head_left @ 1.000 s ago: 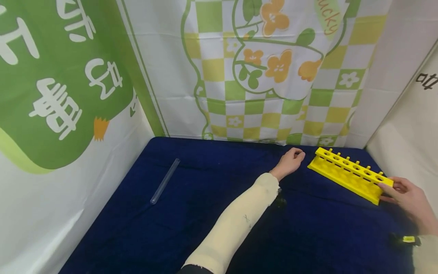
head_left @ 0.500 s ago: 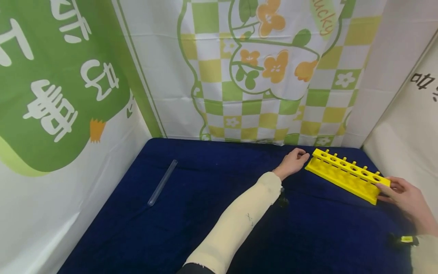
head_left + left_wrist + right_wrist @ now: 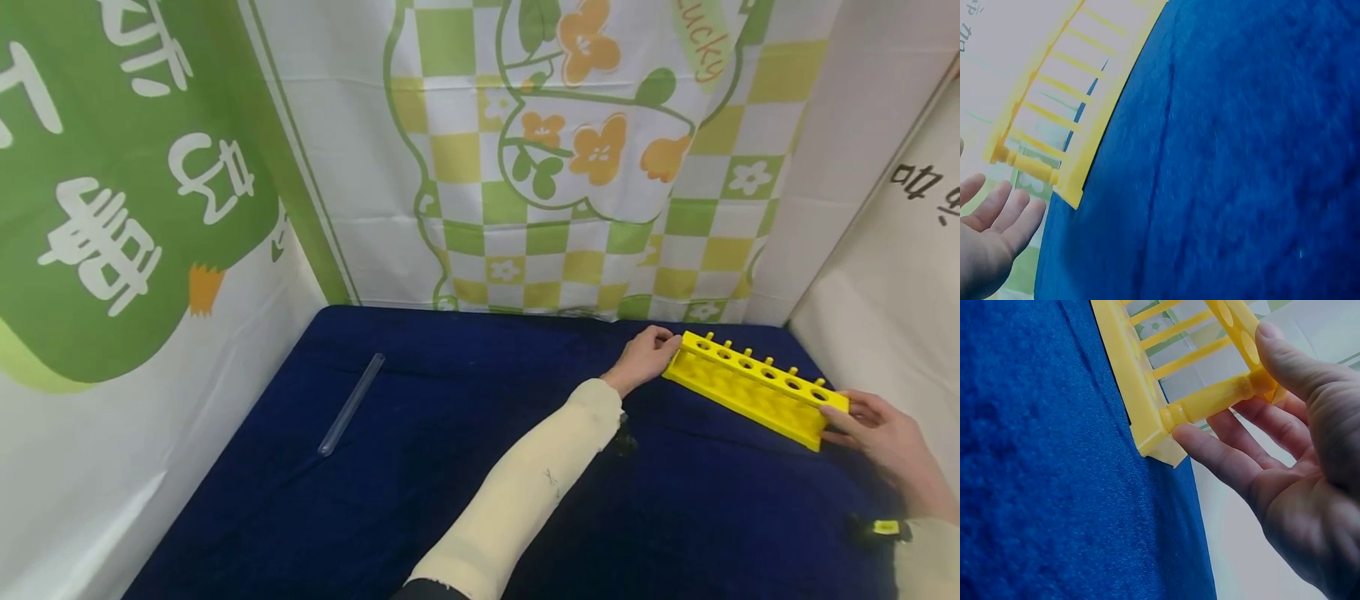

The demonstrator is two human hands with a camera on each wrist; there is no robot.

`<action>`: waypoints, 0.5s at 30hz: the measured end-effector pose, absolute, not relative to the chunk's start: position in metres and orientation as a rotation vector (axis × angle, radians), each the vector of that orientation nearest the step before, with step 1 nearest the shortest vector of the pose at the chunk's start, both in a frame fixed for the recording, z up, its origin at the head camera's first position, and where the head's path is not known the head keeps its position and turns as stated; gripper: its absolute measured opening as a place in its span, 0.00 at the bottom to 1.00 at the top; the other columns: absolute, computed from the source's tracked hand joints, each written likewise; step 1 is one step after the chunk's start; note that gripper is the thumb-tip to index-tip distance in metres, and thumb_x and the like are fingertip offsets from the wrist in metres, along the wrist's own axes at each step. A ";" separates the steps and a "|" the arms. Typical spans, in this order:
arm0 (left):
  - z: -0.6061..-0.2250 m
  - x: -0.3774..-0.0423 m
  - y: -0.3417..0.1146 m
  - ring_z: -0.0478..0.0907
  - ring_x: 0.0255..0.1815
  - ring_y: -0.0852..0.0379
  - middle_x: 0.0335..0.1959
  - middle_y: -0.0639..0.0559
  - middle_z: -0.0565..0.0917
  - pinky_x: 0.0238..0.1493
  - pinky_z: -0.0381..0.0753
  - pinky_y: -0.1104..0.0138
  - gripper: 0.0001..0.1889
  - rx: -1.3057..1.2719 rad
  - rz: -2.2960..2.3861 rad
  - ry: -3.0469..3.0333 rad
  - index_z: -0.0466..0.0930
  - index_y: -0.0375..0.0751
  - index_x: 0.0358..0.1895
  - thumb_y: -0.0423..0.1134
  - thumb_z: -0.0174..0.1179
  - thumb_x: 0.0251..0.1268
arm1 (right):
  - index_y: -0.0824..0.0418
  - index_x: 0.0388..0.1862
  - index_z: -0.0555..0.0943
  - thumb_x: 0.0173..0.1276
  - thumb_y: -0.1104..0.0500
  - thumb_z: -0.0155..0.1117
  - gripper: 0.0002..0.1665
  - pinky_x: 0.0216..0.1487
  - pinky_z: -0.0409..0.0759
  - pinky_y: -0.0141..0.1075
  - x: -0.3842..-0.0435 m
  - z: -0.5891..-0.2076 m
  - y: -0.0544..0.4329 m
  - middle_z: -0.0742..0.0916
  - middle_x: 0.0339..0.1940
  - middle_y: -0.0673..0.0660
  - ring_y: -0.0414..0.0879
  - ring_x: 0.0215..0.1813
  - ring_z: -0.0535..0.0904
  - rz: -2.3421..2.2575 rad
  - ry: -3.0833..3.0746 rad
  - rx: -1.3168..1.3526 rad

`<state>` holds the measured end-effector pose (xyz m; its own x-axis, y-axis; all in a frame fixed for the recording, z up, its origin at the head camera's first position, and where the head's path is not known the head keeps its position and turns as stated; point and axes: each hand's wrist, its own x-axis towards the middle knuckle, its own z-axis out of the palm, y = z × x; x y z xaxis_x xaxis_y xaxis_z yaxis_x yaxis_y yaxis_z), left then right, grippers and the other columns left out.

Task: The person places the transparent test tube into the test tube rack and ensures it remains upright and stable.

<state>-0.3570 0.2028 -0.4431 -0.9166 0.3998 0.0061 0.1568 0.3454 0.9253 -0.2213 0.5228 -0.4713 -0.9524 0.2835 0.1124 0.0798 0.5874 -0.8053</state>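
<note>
A yellow test tube rack (image 3: 750, 387) with a row of round holes and short pegs stands on the blue cloth at the right. My right hand (image 3: 888, 433) grips its near right end. In the right wrist view the thumb (image 3: 1279, 350) presses the top plate while the fingers (image 3: 1219, 453) reach around the end post. At the rack's far left end is my left hand (image 3: 643, 357), fingertips right at the end. The left wrist view shows those fingers (image 3: 1019, 225) loosely extended beside the end post. A clear test tube (image 3: 351, 406) lies on the cloth at the left.
The dark blue cloth (image 3: 420, 500) covers the table. Printed fabric walls enclose it: a green and white one (image 3: 150, 250) at the left, a checked one (image 3: 540, 242) behind and a pale one (image 3: 900, 275) at the right.
My left hand has moved right, closing the gap to the rack's left end. My right hand keeps its grip on the other end. The head view has shifted slightly.
</note>
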 end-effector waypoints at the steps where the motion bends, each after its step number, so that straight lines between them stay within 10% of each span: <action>1: -0.442 -0.356 0.204 0.79 0.46 0.63 0.52 0.58 0.81 0.44 0.80 0.66 0.19 0.504 1.609 2.377 0.73 0.58 0.58 0.60 0.47 0.74 | 0.59 0.60 0.68 0.71 0.45 0.60 0.27 0.36 0.86 0.36 -0.222 -0.472 0.523 0.74 0.35 0.28 0.21 0.34 0.76 1.302 -2.587 -0.294; 15: -0.436 -0.348 0.208 0.78 0.50 0.63 0.54 0.60 0.79 0.47 0.79 0.65 0.21 0.467 1.584 2.383 0.73 0.58 0.59 0.62 0.42 0.76 | 0.70 0.67 0.62 0.72 0.45 0.58 0.38 0.35 0.86 0.34 -0.223 -0.478 0.522 0.73 0.38 0.30 0.19 0.35 0.74 1.260 -2.597 -0.260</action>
<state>-0.3476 0.2080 -0.4364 -0.9197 0.3919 -0.0237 0.1300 0.3609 0.9235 -0.2233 0.5216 -0.4784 -0.9546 0.2631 0.1394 0.0533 0.6115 -0.7894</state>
